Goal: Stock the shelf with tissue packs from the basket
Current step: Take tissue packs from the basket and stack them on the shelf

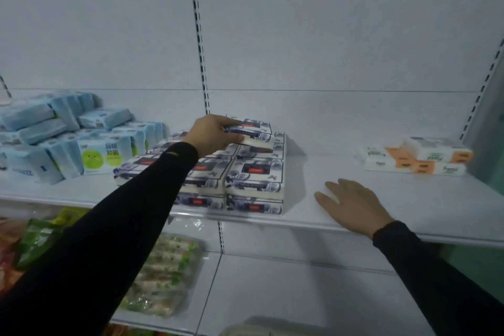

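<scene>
My left hand (211, 135) grips a white and navy patterned tissue pack (253, 132) at its left end, on top of the rear right of a stack of like packs (253, 180) in the middle of the white shelf (300, 215). My right hand (351, 204) rests flat, fingers spread, on the bare shelf board to the right of the stack. The basket is not in view.
Light blue tissue packs (54, 142) are heaped at the shelf's left. White and orange packs (417, 157) lie at the far right. A lower shelf holds green-printed packs (163, 267) in clear wrap. A slotted upright (200, 49) runs up the back wall.
</scene>
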Demonstrator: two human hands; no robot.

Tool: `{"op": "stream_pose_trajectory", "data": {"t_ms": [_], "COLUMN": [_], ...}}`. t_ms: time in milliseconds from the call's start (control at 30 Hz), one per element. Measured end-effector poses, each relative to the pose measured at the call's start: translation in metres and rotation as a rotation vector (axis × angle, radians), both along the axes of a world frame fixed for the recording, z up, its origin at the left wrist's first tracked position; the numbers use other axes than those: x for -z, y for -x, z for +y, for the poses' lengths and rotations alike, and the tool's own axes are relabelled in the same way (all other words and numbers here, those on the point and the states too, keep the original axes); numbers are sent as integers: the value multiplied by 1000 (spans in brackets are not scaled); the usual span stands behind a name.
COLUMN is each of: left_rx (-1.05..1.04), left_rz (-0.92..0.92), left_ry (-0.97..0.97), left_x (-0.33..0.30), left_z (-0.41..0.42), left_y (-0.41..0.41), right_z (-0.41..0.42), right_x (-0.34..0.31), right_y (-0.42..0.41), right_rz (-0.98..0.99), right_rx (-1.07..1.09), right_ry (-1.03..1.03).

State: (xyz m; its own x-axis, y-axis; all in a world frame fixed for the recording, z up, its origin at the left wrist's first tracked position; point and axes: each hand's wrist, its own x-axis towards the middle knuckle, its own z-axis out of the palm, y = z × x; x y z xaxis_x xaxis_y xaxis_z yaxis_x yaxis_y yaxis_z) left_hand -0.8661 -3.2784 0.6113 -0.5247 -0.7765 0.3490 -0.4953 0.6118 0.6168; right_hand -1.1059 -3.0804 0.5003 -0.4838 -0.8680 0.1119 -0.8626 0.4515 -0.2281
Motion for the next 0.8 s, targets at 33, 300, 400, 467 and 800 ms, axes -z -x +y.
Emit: {"op": "stream_pose_trajectory", "data": {"t_ms": [33,300,400,467,800], "left_rx": [-1,-2,23,-8,61], "left_rz": [-7,70,-105,-255,-533], "left_ry": [3,-71,-15,48,232], "left_x": [0,5,11,14,19], "left_z": [-7,-65,-70,-71,-63], "left_y": [7,31,45,52,92], "right_z": [0,-4,-4,-4,-4], "right_x": [0,5,5,6,7], "right_y": [0,2,4,4,5], "right_rz": [-5,11,11,2,2], "right_rx": [0,16,15,12,16], "right_ry": [1,48,50,59,74]}}
